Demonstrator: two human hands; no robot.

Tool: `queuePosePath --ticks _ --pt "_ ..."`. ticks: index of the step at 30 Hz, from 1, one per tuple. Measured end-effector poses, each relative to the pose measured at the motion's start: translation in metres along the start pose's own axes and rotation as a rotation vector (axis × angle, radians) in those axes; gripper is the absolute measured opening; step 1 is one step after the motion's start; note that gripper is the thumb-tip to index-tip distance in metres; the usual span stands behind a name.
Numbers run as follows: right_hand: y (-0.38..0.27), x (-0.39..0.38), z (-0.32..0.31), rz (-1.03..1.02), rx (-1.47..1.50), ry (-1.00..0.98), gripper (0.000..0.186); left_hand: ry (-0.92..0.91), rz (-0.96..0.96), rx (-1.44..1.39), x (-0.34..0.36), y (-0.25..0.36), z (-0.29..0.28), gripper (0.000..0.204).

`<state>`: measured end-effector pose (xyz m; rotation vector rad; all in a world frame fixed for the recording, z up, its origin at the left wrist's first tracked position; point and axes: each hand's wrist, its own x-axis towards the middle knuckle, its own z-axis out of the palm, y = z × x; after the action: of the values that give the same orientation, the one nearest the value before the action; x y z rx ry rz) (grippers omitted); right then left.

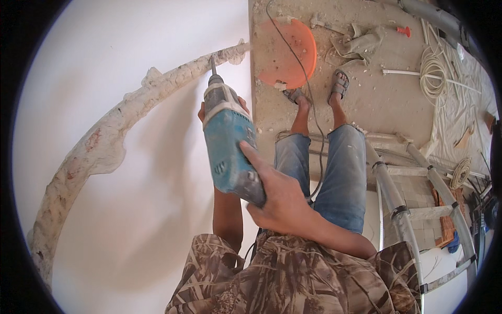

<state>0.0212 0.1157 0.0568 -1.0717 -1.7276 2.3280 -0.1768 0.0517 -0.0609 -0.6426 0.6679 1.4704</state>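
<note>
A teal and black rotary hammer (225, 146) points up the picture, its steel bit (213, 67) at a rough chiselled channel (104, 131) curving across the white wall (73, 73); contact at the tip is hard to make out. My left hand (201, 111) grips the tool near its front, mostly hidden behind it, fingers wrapped round. My right hand (274, 191) is closed on the rear handle, index finger stretched along the body. A dark cord (316, 120) runs from near the handle over the floor.
An orange tub (295, 47) lies on the dusty floor (392, 104) near my sandalled feet. An aluminium ladder (423, 214) stands at right. Cloth (355, 47), hose coils (434, 73), pale rods (397, 72) and plastic sheeting (473, 104) lie to the upper right.
</note>
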Motion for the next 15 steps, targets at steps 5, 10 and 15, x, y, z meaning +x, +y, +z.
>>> queuePosePath --ticks 5,10,15 --pt "0.005 0.070 0.036 0.093 -0.053 -0.014 0.092 0.032 -0.035 -0.114 0.031 0.032 -0.008 0.071" --pt "-0.001 0.072 0.015 0.175 -0.077 -0.006 0.089 0.206 0.083 -0.082 0.033 0.021 -0.010 0.072" --pt "0.024 0.012 -0.010 -0.003 -0.006 0.045 0.097 0.123 0.131 0.020 0.024 -0.007 -0.026 0.068"
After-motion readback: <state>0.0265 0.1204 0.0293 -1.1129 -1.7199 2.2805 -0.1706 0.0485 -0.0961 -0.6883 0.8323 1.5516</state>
